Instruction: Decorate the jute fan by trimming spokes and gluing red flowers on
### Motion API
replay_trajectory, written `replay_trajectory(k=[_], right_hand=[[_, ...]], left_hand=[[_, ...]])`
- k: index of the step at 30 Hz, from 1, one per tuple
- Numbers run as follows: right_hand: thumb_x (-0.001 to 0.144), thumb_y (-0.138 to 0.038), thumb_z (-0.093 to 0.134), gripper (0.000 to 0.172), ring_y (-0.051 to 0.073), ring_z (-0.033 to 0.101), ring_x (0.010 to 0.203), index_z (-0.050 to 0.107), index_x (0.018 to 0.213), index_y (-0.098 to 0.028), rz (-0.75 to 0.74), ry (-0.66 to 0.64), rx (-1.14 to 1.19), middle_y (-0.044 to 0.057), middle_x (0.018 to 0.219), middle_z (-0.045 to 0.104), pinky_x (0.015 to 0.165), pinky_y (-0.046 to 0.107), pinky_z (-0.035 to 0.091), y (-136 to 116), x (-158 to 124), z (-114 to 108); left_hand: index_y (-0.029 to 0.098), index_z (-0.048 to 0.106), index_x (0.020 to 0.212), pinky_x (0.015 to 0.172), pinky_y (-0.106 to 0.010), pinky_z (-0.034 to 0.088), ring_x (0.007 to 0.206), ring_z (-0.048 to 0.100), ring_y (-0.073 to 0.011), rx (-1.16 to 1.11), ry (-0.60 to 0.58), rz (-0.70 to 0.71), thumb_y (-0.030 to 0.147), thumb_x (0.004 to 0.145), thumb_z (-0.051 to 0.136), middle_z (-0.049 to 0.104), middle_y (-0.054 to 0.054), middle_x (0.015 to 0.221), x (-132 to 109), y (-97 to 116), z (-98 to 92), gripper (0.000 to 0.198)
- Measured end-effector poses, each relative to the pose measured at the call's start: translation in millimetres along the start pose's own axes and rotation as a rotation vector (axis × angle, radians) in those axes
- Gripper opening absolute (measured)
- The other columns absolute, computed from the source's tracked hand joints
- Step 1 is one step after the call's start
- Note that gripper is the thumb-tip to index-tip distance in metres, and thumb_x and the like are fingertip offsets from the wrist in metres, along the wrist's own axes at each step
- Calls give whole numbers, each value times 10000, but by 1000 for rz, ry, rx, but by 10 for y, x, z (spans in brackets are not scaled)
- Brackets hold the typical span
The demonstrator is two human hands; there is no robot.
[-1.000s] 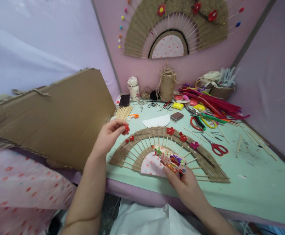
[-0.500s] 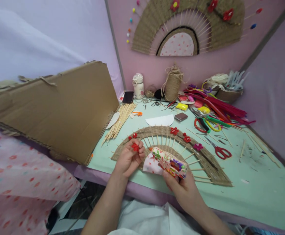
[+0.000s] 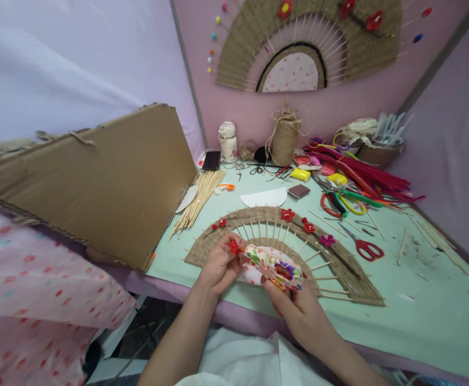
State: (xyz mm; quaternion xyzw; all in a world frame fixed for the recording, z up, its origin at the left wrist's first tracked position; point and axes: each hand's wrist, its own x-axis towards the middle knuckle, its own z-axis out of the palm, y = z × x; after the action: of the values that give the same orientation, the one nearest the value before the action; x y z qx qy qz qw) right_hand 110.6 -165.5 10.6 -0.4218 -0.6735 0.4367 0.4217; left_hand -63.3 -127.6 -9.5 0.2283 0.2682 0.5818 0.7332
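Observation:
Between the fingertips of my left hand [image 3: 221,264] is a small red flower [image 3: 234,246], which looks made of fuzzy pipe cleaner. My right hand [image 3: 299,308] is wrapped round a hot glue gun [image 3: 270,264] with a floral pattern. Its orange nozzle points left and is right beside the flower; whether they touch I cannot tell. Under both hands lies a woven twine fan [image 3: 254,217] with thin wooden ribs and a dotted cloth half-circle, partly hidden by the glue gun. Red flowers [image 3: 287,214] and a magenta flower [image 3: 327,240] sit on its band.
Red-handled scissors [image 3: 367,249] lie right of the fan, with pliers [image 3: 333,205] behind. A bundle of sticks [image 3: 198,203] and a cardboard sheet [image 3: 97,187] stand left. A twine spool [image 3: 285,138], a white bottle [image 3: 228,142] and magenta pipe cleaners [image 3: 367,174] line the back.
My left hand has moved right and slightly down with the red flower, up to the glue gun's nozzle. The glue gun has shifted slightly left and turned a little.

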Motion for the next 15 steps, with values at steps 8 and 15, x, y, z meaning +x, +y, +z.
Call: replay_trajectory(k=[8,15], right_hand=[[891,-414,499,260,244,621,788,673,867,-223,0,-9,-26,35,605,599,706,328,505,14,-1,6],[890,-425,493,294,252,630,790,682,962,-212,6,-8,-47,39,633,627,699,337,515,24,-8,5]], left_hand=[[156,531,746,522,-151,394,554,456,-47,34,9,8,194,640,819,498,40,676,-10,2,10,309],[158,543,761,545,-153,400,566,466,-48,26,8,0,200,646,819,499,39,683,-18,-9,-23,302]])
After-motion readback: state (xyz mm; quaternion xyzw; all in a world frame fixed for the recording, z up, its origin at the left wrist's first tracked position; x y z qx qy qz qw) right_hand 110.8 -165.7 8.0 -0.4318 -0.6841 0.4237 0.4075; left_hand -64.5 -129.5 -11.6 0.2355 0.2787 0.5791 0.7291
